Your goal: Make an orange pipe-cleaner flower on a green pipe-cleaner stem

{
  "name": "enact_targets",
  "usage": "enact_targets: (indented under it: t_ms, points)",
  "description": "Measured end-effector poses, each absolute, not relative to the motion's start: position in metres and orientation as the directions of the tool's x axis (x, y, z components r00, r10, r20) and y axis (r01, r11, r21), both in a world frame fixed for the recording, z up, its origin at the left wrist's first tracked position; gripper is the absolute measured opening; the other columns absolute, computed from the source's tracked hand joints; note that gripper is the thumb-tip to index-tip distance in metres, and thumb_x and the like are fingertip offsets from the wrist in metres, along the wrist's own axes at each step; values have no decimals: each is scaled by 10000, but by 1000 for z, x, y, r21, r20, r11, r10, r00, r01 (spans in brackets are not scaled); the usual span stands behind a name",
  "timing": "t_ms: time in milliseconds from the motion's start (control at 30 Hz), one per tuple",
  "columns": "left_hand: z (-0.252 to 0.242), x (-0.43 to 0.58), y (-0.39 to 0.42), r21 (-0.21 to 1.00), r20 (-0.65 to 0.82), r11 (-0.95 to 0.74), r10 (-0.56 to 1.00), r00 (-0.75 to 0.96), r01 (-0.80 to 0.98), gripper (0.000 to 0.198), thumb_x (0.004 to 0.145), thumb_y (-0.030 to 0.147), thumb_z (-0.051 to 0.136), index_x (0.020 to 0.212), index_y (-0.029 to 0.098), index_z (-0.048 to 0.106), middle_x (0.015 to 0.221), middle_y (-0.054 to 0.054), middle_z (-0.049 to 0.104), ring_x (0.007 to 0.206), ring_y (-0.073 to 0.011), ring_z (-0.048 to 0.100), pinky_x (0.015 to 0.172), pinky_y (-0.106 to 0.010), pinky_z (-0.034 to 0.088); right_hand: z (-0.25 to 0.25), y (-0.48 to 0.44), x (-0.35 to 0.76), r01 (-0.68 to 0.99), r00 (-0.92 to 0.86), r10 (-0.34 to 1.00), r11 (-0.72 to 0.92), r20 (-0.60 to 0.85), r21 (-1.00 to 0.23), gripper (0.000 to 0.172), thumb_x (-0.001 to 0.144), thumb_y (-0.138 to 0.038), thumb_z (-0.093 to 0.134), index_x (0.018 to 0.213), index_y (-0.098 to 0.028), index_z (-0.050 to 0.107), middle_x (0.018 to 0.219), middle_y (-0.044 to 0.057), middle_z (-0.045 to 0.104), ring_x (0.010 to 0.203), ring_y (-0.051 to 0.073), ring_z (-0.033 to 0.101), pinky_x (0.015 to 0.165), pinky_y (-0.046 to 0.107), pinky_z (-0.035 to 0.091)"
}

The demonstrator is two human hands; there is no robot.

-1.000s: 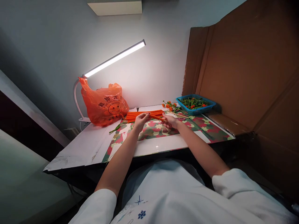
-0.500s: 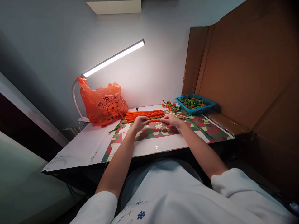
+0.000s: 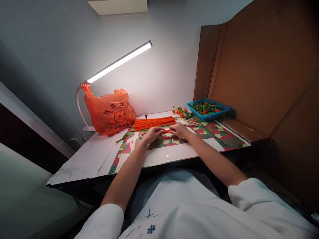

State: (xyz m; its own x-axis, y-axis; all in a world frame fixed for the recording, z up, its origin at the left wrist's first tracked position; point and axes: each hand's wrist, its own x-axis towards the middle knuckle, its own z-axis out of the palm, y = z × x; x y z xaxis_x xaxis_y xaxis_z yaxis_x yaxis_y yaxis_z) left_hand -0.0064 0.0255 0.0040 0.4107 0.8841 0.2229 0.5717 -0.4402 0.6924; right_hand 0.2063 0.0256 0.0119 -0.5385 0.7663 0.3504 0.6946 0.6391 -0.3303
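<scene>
My left hand [image 3: 154, 133] and my right hand [image 3: 179, 130] are close together over the patterned mat, each with its fingers pinched. Between them runs a short orange pipe cleaner [image 3: 166, 131], with one end in each hand; the fingers cover part of it. Just behind the hands lies a bundle of long orange pipe cleaners [image 3: 153, 123]. A roll of tape [image 3: 143, 134] rests by my left hand, partly hidden. To the right of the bundle are a thin wooden stick [image 3: 190, 121] and a pink pen-like tool [image 3: 191, 125].
Orange pipe-cleaner flowers [image 3: 179, 112] lie near a blue basket [image 3: 209, 117] of green and orange pieces. An orange plastic bag [image 3: 109, 113] stands at the left beside a lit lamp [image 3: 119, 62]. A green twisted piece [image 3: 122, 138] lies in front. Cardboard [image 3: 249, 73] walls the right side.
My hands have come closer together and slightly nearer to me, so less of the orange piece shows between them. The tape roll and the pink tool now show more. The view has shifted slightly.
</scene>
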Motion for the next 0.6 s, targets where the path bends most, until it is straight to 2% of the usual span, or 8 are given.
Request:
enact_targets:
  t_ms: [133,267,333,467,600]
  points:
    - [3,-5,25,664,234,-466,872,430,585,405,841,497,456,855,146,657,717,-12,611,649,-130,512,598,-238,389,5,28,204,638,-557,757,653,341,-408,154,906,-221,520,832,-156,639,717,29,640,602,106,507,567,219,285]
    - [2,-2,21,647,225,-472,869,441,600,393,770,497,579,978,168,638,868,-22,649,746,-152,551,644,-242,416,-1,31,201,574,-592,723,688,356,-443,183,915,-220,484,813,-151,619,714,20,616,604,106,492,572,215,292]
    - [0,0,20,629,229,-474,871,435,616,352,749,450,611,964,171,616,839,-14,635,709,-143,534,612,-238,405,-3,32,200,565,-609,709,702,356,-433,204,915,-222,474,775,-152,605,694,16,598,611,112,483,574,217,288]
    - [-3,1,22,600,278,-501,862,425,624,193,761,357,579,812,173,553,723,10,568,630,-121,472,557,-231,359,-6,34,199,579,-599,702,712,385,-397,196,904,-250,492,774,-164,610,698,18,602,628,123,479,596,225,286]
    - [-2,1,23,603,293,-520,849,439,605,246,804,409,536,730,177,507,629,33,479,574,-104,399,529,-227,317,-6,34,198,570,-593,691,723,413,-390,165,896,-254,504,808,-165,612,727,21,608,649,124,487,607,221,295]
